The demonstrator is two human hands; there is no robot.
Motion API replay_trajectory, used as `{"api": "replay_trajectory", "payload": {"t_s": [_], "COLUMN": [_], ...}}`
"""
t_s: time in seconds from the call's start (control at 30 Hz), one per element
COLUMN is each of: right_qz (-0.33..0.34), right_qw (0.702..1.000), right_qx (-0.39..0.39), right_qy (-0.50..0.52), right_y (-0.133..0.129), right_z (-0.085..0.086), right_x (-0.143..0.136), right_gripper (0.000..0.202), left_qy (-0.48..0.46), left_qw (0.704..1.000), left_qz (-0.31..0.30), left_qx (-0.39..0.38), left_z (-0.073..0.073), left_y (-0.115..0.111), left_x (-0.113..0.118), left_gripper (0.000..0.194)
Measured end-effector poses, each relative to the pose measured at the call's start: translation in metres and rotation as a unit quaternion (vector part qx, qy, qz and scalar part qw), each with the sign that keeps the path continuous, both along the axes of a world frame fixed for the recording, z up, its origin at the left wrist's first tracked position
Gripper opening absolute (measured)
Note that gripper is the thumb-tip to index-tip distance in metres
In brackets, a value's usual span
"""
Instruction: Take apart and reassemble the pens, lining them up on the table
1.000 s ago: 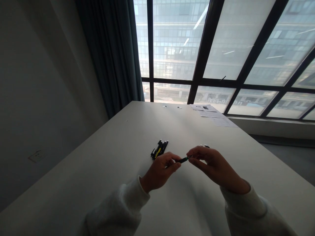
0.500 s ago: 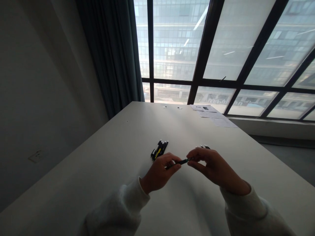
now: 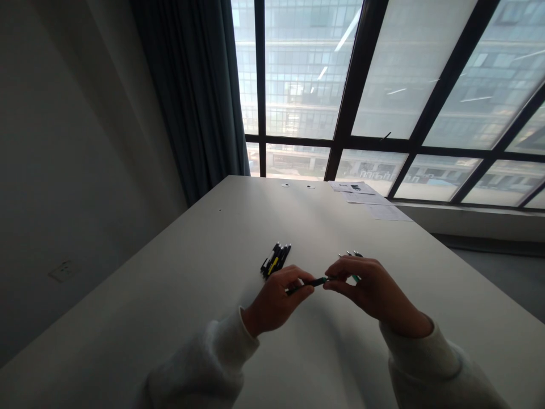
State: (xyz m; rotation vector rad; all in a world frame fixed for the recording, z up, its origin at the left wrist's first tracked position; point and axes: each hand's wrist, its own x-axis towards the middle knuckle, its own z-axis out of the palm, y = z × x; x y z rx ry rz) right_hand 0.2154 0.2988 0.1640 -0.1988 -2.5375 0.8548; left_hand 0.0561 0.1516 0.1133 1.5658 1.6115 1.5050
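Left-hand grip: thumb and fingers pinch the dark barrel of a pen (image 3: 317,282); left hand (image 3: 272,299) comes in from the lower left. Right-hand grip: thumb and fingertips pressed together around the pen's other end; right hand (image 3: 372,288) comes in from the right. Pen sits between the two hands, above the table (image 3: 293,369), slightly tilted with its right end higher in view. Green band shows on it next to the right fingertips; can't tell exactly which part those fingertips have, too small. Small green piece (image 3: 356,278) shows under the right hand, mostly hidden, can't identify it. Just beyond the left hand: bunch of black pens (image 3: 276,260) lying side by side on the table, one with a yellow section, one with a white section. Just beyond the right hand: a few metallic tips (image 3: 349,253) poke out, rest hidden by the hand. Far end of table: two small white pieces (image 3: 310,187) near the edge, printed sheets (image 3: 355,190) to their right. Behind: dark curtain (image 3: 200,102), then black-framed window (image 3: 304,74). Wall outlet (image 3: 63,271) at left.
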Motion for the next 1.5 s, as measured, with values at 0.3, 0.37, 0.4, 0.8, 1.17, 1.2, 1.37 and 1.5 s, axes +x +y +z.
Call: {"api": "replay_trajectory", "payload": {"t_s": [0.3, 0.37, 0.4, 0.8, 1.17, 1.2, 1.37, 1.5], "right_qz": [0.012, 0.018, 0.020, 0.041, 0.041, 0.041, 0.035, 0.032], "right_qw": [0.999, 0.999, 0.999, 0.995, 0.997, 0.998, 0.999, 0.999], "right_qx": [0.031, 0.040, 0.045, 0.080, 0.065, 0.057, 0.017, 0.004], "right_qy": [0.009, 0.008, 0.007, -0.041, -0.010, -0.002, 0.029, 0.041], "right_y": [0.004, 0.003, 0.003, 0.000, 0.000, 0.000, 0.001, 0.002], "right_z": [-0.003, -0.002, -0.002, -0.002, -0.001, -0.001, 0.000, 0.000], "right_x": [0.001, 0.001, 0.001, 0.001, 0.001, 0.002, 0.005, 0.005], "right_gripper": [0.028, 0.029, 0.028, 0.028, 0.021, 0.020, 0.019, 0.017], "left_qy": [-0.009, -0.010, -0.008, 0.071, 0.142, 0.145, 0.143, 0.141], "left_qw": [1.000, 1.000, 1.000, 0.997, 0.989, 0.989, 0.989, 0.990], "left_qz": [-0.002, 0.000, 0.001, -0.012, -0.025, -0.024, -0.009, -0.006], "left_qx": [-0.001, -0.002, -0.003, 0.026, 0.037, 0.035, 0.019, 0.015], "left_z": [-0.003, -0.003, -0.003, 0.007, 0.015, 0.016, 0.016, 0.016], "left_y": [0.000, 0.000, 0.000, -0.002, -0.009, -0.010, -0.010, -0.010], "left_x": [0.000, 0.000, 0.000, 0.001, -0.006, -0.006, -0.006, -0.005], "left_gripper": [0.020, 0.020, 0.020, 0.013, 0.016, 0.016, 0.013, 0.012]}}
